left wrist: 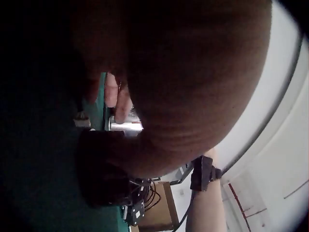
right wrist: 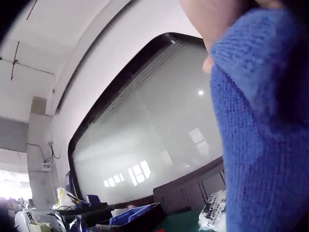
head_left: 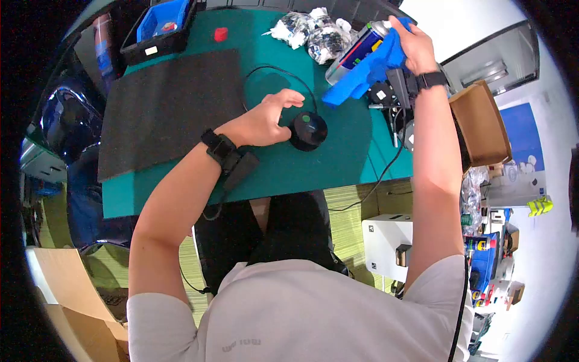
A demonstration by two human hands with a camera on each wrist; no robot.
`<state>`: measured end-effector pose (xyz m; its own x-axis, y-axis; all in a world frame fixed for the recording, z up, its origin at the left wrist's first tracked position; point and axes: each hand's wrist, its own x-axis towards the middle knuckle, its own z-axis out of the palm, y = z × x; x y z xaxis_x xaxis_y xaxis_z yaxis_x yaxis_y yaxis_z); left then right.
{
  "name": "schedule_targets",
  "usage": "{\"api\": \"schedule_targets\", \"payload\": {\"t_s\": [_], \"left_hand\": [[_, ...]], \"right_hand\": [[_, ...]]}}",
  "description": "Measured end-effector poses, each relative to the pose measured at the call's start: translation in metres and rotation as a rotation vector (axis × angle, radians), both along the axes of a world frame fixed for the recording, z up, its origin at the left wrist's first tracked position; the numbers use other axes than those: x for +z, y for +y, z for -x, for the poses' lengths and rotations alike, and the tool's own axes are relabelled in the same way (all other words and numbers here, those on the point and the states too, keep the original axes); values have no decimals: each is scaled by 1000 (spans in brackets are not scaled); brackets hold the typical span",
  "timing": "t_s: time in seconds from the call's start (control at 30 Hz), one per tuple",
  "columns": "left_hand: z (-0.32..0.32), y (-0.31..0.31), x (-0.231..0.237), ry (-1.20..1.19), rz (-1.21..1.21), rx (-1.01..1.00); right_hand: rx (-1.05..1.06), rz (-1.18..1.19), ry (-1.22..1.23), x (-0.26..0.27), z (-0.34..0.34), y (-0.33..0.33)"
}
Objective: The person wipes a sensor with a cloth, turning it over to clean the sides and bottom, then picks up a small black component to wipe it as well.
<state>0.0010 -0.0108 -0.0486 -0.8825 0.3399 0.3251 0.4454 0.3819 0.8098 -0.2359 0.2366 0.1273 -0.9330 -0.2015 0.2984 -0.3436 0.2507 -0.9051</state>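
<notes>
A black round puck-like device (head_left: 309,131) with a green spot on top sits on the green mat, a thin cable running from it. My left hand (head_left: 265,120) is just left of it, fingers spread in a loose curve and the thumb tip right at its edge. In the left wrist view the dark device (left wrist: 104,166) is mostly in shadow. Raised at the far right, my right hand (head_left: 416,47) grips a blue knit cloth (head_left: 374,66), which hangs down toward the mat. The same cloth (right wrist: 265,130) fills the right side of the right wrist view.
Behind the cloth stands a spray can (head_left: 357,53), with plastic-wrapped bundles (head_left: 325,42) beside it. A dark foam board (head_left: 172,108) covers the left of the table. Farther back are a red cap (head_left: 221,34) and a black tray (head_left: 129,49) holding a blue bin. A cardboard box (head_left: 482,123) stands right.
</notes>
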Motion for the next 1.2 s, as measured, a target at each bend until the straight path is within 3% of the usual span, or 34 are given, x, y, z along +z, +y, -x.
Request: {"api": "schedule_targets", "payload": {"t_s": [0.07, 0.17, 0.23, 0.3, 0.43, 0.53, 0.63, 0.7, 0.9, 1.03, 1.2], "left_hand": [[-2, 1, 2, 38, -4, -3], [-4, 5, -1, 97, 37, -6], [-4, 8, -4, 119, 81, -2], [-4, 13, -3, 74, 140, 24], [-6, 23, -5, 56, 150, 87], [-6, 26, -6, 59, 190, 133], [-2, 25, -13, 251, 264, 166], [0, 26, -18, 280, 307, 196], [-6, 25, -2, 132, 301, 206], [-5, 25, -1, 126, 281, 197], [-4, 26, -4, 156, 294, 186]], "right_hand": [[-100, 8, 159, -2, -26, 0], [-282, -265, 514, -1, -93, 8], [-274, -519, 662, -15, -142, 12], [-77, -677, 833, -39, -182, 12], [128, -862, 614, -103, -238, 14], [238, -895, 604, -130, -258, 10], [253, -855, 520, -146, -268, -6], [344, -955, 678, -136, -265, -18], [311, -952, 650, -124, -224, -29], [201, -1029, 617, -128, -244, -12], [284, -940, 626, -127, -257, -27]]}}
